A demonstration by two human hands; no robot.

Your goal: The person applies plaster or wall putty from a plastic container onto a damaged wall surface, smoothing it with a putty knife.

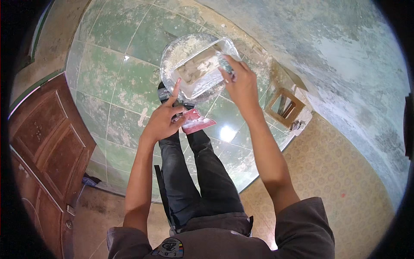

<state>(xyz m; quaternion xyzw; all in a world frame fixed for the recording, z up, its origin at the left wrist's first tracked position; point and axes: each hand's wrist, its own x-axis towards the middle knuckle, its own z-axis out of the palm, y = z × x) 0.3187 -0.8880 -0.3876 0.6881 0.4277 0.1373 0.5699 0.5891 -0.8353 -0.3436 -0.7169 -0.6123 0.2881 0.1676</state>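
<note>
My left hand (163, 119) grips a red flat plastic scraper (199, 122) smeared with white, its index finger stretched out toward a tray. That rectangular, whitish tray (206, 84) holds white powder and greyish clumps (196, 71). Over the tray's right end, my right hand (241, 82) has its fingers closed around a small grey-green, partly see-through thing (224, 64). Fingers and blur hide its kind. Beneath the tray is a round, dust-coated grey base (169, 58).
Green floor tiles (133, 84) are streaked with pale dust. Right of the tray, a brown wooden frame (284, 108) leans by a low ledge near the bluish wall (340, 60). A brown panelled door (49, 138) stands at the left. My legs (185, 172) extend below the tray.
</note>
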